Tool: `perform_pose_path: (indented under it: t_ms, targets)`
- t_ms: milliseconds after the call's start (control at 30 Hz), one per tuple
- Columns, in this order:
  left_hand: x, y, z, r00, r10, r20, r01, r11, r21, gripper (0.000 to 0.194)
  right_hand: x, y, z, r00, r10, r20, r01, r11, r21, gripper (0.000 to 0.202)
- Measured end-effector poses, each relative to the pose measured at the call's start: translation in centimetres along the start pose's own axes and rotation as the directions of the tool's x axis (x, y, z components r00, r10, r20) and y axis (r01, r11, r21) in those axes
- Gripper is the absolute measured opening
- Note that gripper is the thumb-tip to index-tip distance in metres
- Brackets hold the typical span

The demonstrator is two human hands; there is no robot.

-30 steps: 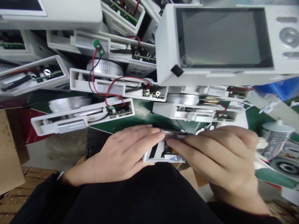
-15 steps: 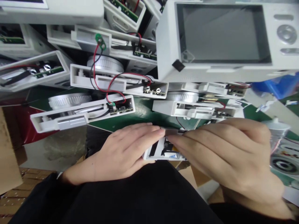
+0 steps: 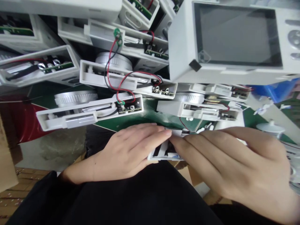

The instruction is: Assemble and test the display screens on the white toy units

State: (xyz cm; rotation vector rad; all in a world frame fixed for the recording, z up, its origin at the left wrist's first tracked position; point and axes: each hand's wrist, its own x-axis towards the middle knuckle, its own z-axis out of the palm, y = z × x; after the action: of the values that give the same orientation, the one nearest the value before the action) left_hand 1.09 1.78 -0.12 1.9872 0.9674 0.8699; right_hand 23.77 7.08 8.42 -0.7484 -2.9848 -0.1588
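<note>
A small white open housing (image 3: pixel 161 152) with black and silver parts inside lies at the table's near edge. My left hand (image 3: pixel 131 150) is wrapped round its left side, the thumb below and the fingers over the top. My right hand (image 3: pixel 229 162) reaches in from the right, fingers pressed together, their tips inside or over the housing. Whether those fingertips pinch a small part is hidden. Just above the hands, a thin red wire (image 3: pixel 184 124) runs on the green table (image 3: pixel 152 117).
Several open white camera bodies (image 3: pixel 67 120) with dials, boards and red and black wires stand across the table. A larger white camera with a grey screen (image 3: pixel 239 36) is at the upper right. A blue object (image 3: pixel 274 90) lies behind at right, cardboard (image 3: pixel 8 156) at far left.
The view has shifted, so the camera bodies appear farther right. My right hand has moved slightly right and covers more of the housing. My left hand keeps its hold.
</note>
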Motion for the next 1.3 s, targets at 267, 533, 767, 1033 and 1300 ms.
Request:
perform_pose_path:
  t_ms: [267,533,767,1033,1300]
  targets:
    - [0.3,0.2,0.0,0.997,0.028,-0.067,-0.020,0.993,0.113,0.038,-1.1,1.0,0.2,0.999,0.053,-0.002,-0.052,0.989,0.139,0.012]
    - [0.4,0.1,0.0,0.998,0.027,-0.054,-0.021,0.994,0.107,0.040,-1.0,0.8,0.4,0.990,0.128,0.063,-0.139,0.967,0.213,0.004]
    - [0.2,0.1,0.1,0.998,0.030,-0.056,-0.024,0.995,0.099,0.042,-0.1,0.8,-0.3,0.983,0.136,0.127,-0.160,0.966,0.203,0.008]
    - [0.3,0.1,0.0,0.998,0.025,-0.056,-0.020,0.996,0.091,0.042,0.1,0.9,-0.5,0.974,0.100,0.204,-0.147,0.962,0.229,0.008]
    - [0.3,0.1,0.0,0.998,0.029,-0.051,-0.023,0.994,0.104,0.041,0.2,0.8,-0.5,0.974,0.083,0.212,-0.129,0.968,0.214,0.008]
